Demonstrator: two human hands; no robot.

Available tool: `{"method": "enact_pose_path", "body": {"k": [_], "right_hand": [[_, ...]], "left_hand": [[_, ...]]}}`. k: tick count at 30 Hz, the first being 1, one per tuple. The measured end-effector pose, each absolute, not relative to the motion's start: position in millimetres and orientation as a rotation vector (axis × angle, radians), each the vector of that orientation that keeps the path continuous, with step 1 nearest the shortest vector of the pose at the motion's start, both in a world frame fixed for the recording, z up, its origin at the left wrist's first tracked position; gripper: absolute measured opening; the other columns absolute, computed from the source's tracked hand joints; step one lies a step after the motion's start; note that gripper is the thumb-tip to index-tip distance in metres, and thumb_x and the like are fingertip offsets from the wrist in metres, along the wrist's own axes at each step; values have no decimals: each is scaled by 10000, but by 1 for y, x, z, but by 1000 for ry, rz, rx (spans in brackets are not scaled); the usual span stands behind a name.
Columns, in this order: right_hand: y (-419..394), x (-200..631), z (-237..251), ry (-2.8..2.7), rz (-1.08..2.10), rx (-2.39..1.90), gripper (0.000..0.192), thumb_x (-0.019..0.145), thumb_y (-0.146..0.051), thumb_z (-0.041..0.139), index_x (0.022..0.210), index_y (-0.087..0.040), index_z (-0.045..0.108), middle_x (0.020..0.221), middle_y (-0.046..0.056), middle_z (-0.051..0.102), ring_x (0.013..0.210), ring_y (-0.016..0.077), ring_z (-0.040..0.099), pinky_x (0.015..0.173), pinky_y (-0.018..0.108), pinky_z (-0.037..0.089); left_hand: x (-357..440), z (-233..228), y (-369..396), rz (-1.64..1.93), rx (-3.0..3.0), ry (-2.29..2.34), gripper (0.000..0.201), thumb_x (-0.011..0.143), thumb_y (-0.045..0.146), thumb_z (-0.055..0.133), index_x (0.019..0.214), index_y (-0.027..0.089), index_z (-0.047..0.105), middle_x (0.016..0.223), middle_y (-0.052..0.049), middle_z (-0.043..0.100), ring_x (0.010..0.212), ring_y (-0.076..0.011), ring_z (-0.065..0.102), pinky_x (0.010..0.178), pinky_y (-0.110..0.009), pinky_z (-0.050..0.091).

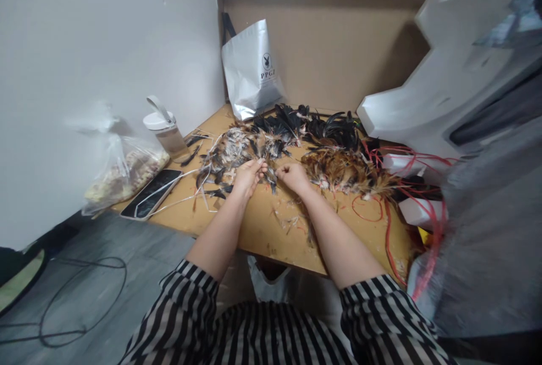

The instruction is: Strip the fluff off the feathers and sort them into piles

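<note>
My left hand (pixel 250 177) is closed in a pinch over the front of the feather pile, with a small dark feather (pixel 271 177) at its fingertips. Close by on the right, my right hand (pixel 293 177) has its fingers curled together; whatever they pinch is too small to make out. Behind my left hand spreads a heap of mixed white, brown and black feathers (pixel 232 150). Brown feathers (pixel 339 170) lie in a thick row to the right of my right hand. Long black feathers (pixel 283 122) are piled along the back.
Loose fluff and bits of feather litter the wooden table (pixel 262 229). To the left are a phone (pixel 154 198), a lidded bottle (pixel 169 133) and a plastic bag (pixel 127 170). A silver bag (pixel 252 71) leans at the back. Red string (pixel 387 235) tangles on the right.
</note>
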State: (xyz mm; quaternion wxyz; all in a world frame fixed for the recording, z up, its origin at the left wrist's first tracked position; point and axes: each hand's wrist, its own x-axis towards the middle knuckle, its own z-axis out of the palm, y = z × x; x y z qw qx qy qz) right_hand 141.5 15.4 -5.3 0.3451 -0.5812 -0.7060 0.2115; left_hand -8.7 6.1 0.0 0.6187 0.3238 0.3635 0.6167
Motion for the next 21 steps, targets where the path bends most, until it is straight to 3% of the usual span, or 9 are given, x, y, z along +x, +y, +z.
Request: {"method": "enact_pose_path", "body": {"k": [7, 15, 21], "right_hand": [[12, 133, -4, -1867, 482, -1669, 135, 607, -278, 555, 537, -179, 616, 513, 7, 567, 477, 95, 448, 465, 214, 273], [19, 143, -10, -1450, 1033, -1397, 154, 572, -301, 577, 569, -147, 575, 397, -41, 491, 350, 58, 374, 389, 185, 280], [17, 144, -6, -1292, 1193, -1352, 134, 563, -271, 614, 579, -155, 549, 394, -28, 510, 318, 57, 377, 333, 171, 240]], "left_hand": [[-9, -3, 8, 1431, 733, 793, 180, 616, 220, 664, 740, 101, 611, 635, -30, 612, 519, -45, 538, 454, -133, 381], [-8, -1, 6, 1384, 713, 825, 131, 649, 189, 637, 739, 100, 602, 659, -37, 621, 552, -52, 561, 476, -128, 402], [-7, -5, 7, 1354, 729, 816, 140, 663, 201, 629, 753, 98, 602, 718, -62, 641, 603, -67, 587, 509, -132, 427]]}}
